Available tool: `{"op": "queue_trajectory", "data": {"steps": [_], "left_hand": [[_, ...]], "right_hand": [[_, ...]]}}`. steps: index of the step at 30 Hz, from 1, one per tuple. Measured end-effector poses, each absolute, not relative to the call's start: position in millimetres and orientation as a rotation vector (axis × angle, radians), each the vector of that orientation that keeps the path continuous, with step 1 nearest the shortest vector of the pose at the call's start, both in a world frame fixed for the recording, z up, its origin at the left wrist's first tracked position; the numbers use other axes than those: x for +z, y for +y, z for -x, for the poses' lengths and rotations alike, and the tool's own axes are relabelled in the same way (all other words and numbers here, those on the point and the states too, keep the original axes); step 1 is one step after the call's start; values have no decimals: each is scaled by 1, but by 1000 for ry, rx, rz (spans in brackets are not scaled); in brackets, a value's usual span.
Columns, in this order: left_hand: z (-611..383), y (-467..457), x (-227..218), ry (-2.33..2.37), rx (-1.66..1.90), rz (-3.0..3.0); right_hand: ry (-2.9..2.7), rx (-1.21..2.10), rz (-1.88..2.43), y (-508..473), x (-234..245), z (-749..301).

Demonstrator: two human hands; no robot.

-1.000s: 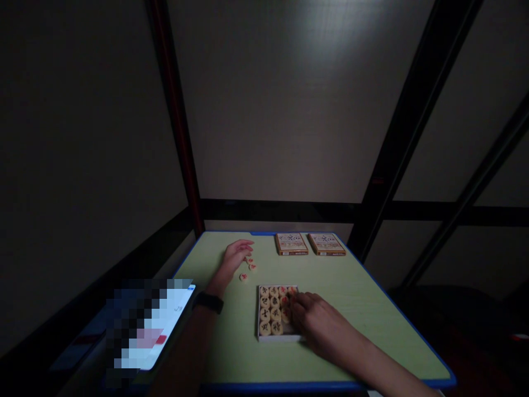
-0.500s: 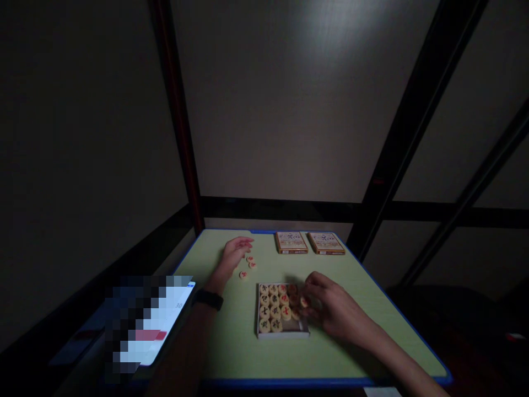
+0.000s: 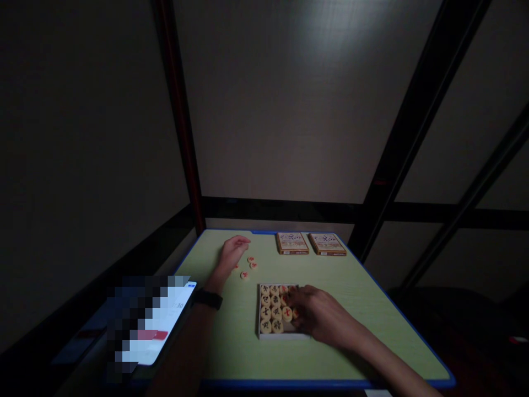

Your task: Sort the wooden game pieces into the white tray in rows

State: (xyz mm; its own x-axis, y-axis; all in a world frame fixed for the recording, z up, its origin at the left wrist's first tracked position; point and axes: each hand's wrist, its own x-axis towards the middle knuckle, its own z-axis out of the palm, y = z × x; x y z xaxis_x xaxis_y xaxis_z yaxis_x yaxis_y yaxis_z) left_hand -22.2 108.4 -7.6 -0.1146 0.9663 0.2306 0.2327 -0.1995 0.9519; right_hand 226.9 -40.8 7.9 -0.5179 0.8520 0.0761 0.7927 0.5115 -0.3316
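Note:
A shallow white box on the table holds rows of round Chinese chess pieces, marked in black or red. Over its right side my right hand bends its fingers down among the pieces, closed as in a grip. Those fingers hide whatever they touch and most of the right column. My left hand stands on its side farther up the table, fingers loosely curved, with nothing visible in it. Close beside it lie several loose red-marked pieces, one partly covered by the hand.
Two flat printed boxes lie side by side at the table's far edge. A lit phone-like screen, partly pixelated, is at the left edge of the green table. Dark wall panels rise behind and to the left.
My right hand has moved a little left and down over the box; the red-marked piece between its fingers is now hidden. My left hand has shifted slightly, uncovering more of one loose piece.

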Motion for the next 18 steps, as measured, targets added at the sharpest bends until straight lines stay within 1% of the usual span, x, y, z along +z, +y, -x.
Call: {"op": "queue_trajectory", "data": {"steps": [5,7,11,15,18], "left_hand": [[44,106,-2,1813,1072,-1882],[53,105,-2,1884,938,-1935],[61,103,-9,1752,669,-1945],[61,103,-14,1640,617,-1974],[62,104,-16,1586,605,-1995]], "right_hand": [[-2528,362,1372,-37,3,-226],[-2542,364,1351,-36,4,-227],[-2541,417,1297,-29,18,-229],[-2542,376,1215,2,31,-216],[-2618,327,1128,38,26,-193]]}}
